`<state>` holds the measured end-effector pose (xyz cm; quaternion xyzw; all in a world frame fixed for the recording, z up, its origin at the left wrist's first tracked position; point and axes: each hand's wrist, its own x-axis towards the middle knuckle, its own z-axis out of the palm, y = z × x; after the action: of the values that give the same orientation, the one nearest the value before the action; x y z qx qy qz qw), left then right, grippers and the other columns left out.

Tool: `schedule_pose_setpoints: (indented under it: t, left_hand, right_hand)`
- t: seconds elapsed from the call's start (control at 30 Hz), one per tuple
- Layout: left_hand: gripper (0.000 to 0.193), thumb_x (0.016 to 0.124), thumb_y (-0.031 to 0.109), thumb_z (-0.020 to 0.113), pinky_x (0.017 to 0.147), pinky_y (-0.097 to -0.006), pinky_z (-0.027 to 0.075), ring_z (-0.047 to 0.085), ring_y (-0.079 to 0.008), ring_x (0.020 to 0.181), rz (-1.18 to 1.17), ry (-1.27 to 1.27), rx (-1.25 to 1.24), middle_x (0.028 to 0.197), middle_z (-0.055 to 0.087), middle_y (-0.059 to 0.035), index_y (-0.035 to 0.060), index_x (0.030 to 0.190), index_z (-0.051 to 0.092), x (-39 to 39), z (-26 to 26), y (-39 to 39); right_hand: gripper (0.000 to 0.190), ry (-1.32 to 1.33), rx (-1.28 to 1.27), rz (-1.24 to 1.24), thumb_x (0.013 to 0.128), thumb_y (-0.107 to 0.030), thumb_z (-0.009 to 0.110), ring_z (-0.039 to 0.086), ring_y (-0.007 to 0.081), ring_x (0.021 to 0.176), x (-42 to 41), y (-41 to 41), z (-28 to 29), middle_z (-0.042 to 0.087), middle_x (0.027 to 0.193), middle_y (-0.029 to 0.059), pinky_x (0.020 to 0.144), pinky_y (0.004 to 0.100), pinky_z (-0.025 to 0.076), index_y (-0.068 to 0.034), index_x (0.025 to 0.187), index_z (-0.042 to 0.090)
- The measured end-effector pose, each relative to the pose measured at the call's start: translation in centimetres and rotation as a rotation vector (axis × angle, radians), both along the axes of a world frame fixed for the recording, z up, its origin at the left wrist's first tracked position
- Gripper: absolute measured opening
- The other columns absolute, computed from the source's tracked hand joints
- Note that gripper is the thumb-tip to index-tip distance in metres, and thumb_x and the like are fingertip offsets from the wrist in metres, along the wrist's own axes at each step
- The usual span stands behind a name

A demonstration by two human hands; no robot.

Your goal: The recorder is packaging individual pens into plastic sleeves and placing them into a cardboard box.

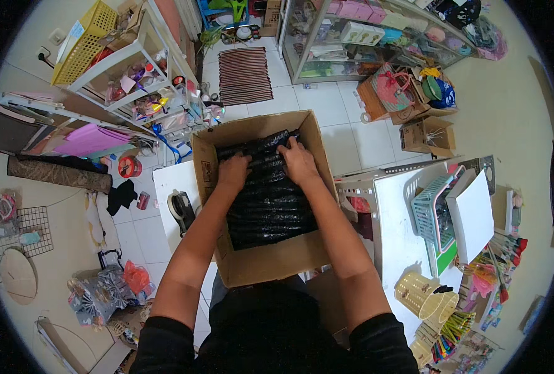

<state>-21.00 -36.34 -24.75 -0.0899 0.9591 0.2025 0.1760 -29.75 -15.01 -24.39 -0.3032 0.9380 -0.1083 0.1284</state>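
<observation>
An open cardboard box (277, 262) stands in front of me, with several black plastic-wrapped packages (272, 205) lying in a row inside it. My left hand (234, 172) is inside the box at its left, resting on the packages with bent fingers. At the far right of the row, my right hand (299, 161) touches a package with its fingertips; whether it grips one cannot be made out. A tape dispenser (181, 212) lies just left of the box.
The box sits by a white table (164, 182). At right, a white surface (389, 224) holds a teal basket (433, 210) and cream plastic baskets (415, 292). Shelves (118, 70) stand at the far left, a glass cabinet (305, 42) beyond. Red tape (130, 167) lies left.
</observation>
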Motion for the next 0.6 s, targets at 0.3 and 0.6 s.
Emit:
schedule_pose_setpoints:
  t: [0.3, 0.6]
  left_hand:
    - [0.04, 0.089, 0.017, 0.086, 0.104, -0.0519, 0.058, 0.073, -0.0433, 0.114, -0.196, 0.031, 0.186, 0.121, 0.077, -0.0209, 0.01, 0.128, 0.079, 4.0, 2.1, -0.7]
    - [0.047, 0.087, 0.019, 0.089, 0.103, -0.0501, 0.06, 0.073, -0.0436, 0.115, -0.273, -0.09, 0.203, 0.131, 0.071, -0.0232, 0.0059, 0.13, 0.076, 10.4, -1.6, 2.5]
  right_hand:
    - [0.042, -0.102, -0.036, 0.086, 0.074, -0.001, 0.085, 0.071, 0.04, 0.113, 3.6, 3.0, 4.7, 0.073, 0.113, 0.012, 0.094, 0.0532, 0.059, -0.012, 0.109, 0.064]
    - [0.03, -0.308, -0.116, 0.114, 0.077, 0.001, 0.082, 0.073, 0.0417, 0.108, 10.2, 7.3, 2.4, 0.073, 0.107, 0.017, 0.092, 0.0539, 0.06, -0.009, 0.101, 0.069]
